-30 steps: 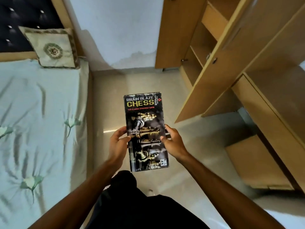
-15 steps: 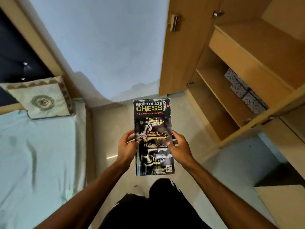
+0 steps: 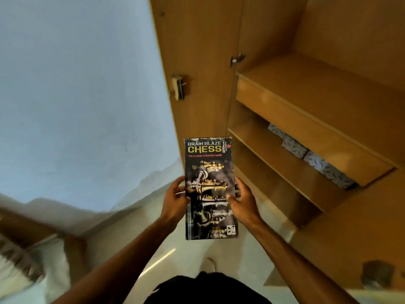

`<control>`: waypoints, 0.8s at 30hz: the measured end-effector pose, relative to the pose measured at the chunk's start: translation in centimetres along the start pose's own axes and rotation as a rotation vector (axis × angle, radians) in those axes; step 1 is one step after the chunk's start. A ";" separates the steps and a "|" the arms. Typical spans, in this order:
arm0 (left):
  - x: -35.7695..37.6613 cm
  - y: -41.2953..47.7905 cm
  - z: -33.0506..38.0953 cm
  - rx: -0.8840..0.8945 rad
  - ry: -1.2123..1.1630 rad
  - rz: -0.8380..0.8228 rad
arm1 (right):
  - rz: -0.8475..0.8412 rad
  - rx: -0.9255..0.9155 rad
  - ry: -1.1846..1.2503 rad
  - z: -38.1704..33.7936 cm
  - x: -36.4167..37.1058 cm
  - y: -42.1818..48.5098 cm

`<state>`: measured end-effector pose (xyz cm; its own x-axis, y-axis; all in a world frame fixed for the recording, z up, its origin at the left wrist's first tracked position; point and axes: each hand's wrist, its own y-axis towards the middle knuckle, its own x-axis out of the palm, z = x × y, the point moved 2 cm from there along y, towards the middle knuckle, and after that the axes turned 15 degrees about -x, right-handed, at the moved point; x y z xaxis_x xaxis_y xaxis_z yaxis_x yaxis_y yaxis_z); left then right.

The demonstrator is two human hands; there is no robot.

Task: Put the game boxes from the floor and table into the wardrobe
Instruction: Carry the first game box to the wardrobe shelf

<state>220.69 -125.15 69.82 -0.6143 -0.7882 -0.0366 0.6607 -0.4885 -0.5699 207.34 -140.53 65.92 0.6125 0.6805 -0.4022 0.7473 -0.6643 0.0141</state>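
Both hands, left hand [image 3: 175, 200] and right hand [image 3: 243, 205], grasp the chess box [image 3: 209, 172]; best keep it level and slide it flat onto the open wardrobe shelf [image 3: 274, 159].

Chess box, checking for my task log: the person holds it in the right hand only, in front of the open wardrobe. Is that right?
Not quite. The head view shows both hands holding the chess box: the left hand grips its left edge and the right hand its right edge. The rest stands: it is held in front of the open wardrobe.
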 end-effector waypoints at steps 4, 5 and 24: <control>3.4 7.6 6.7 0.035 0.068 -0.069 | 0.102 0.003 -0.013 0.5 -2.8 8.4; 4.4 9.0 8.0 0.053 0.094 -0.082 | 0.123 -0.007 -0.025 0.6 -3.6 10.0; 29.1 44.2 35.4 0.274 0.329 -0.335 | 0.417 0.075 0.133 5.3 -23.8 51.6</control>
<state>247.27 -182.93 72.60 -0.8842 -0.4353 -0.1695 0.4667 -0.8073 -0.3611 229.97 -192.61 71.34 0.8892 0.3799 -0.2548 0.4113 -0.9078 0.0818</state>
